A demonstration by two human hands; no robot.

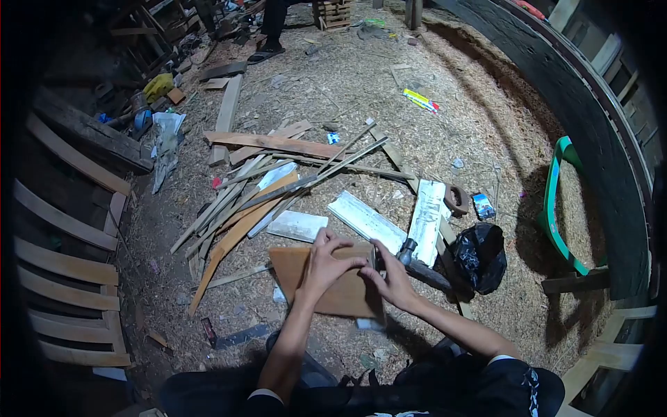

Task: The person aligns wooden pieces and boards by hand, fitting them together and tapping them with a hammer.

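Note:
A flat brown wooden board [340, 295] lies in front of me, low in the middle of the view. My left hand [326, 263] rests over its upper part, thumb stretched to the right and fingers curved. At the board's upper right corner is my right hand [392, 278], its thumb and forefinger around the edge. The two thumbs come close together there; anything small between them is too small to make out. A hammer [408, 250] is just right of my right hand, head up. White-painted boards [368, 219] lie just beyond the hands.
Thin wooden strips [243, 187] are piled at the left centre. A black plastic bag [479, 257], a saw handle [456, 199] and a green frame [552, 201] are to the right. Curved slats [66, 260] stand at the left. Another person's sandalled foot [266, 53] shows at the top.

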